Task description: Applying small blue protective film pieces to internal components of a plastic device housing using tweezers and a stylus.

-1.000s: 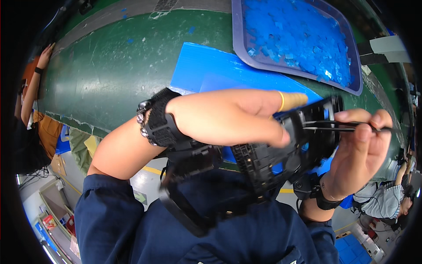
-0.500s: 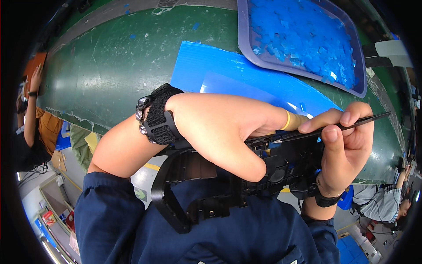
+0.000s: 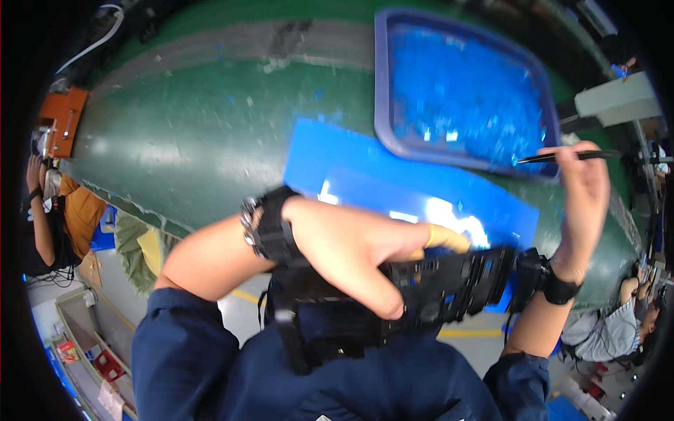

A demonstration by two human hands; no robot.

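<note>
My left hand (image 3: 344, 245) is closed around a black plastic frame part (image 3: 449, 288), thumb on its near face. The part is held in front of my body, with a yellow finger cot (image 3: 449, 237) on one finger beyond its edge. My right hand (image 3: 586, 182) pinches dark tweezers (image 3: 558, 157), pointing left. Their tip is over the near right rim of a grey-purple tray (image 3: 382, 91) full of small blue film pieces (image 3: 463, 84). A blue speck shows at the tip; blur hides whether it is gripped.
A blue plastic sheet (image 3: 316, 151) lies on the green table (image 3: 175, 147) between the tray and the frame part. Another person's arm (image 3: 43, 217) shows at the far left, a further person (image 3: 604, 323) at the right. An orange box (image 3: 63, 119) stands at the left.
My right hand has moved away from the frame part, up and to the right, bringing the tweezers to the tray. My left hand still holds the part; the view has shifted somewhat.
</note>
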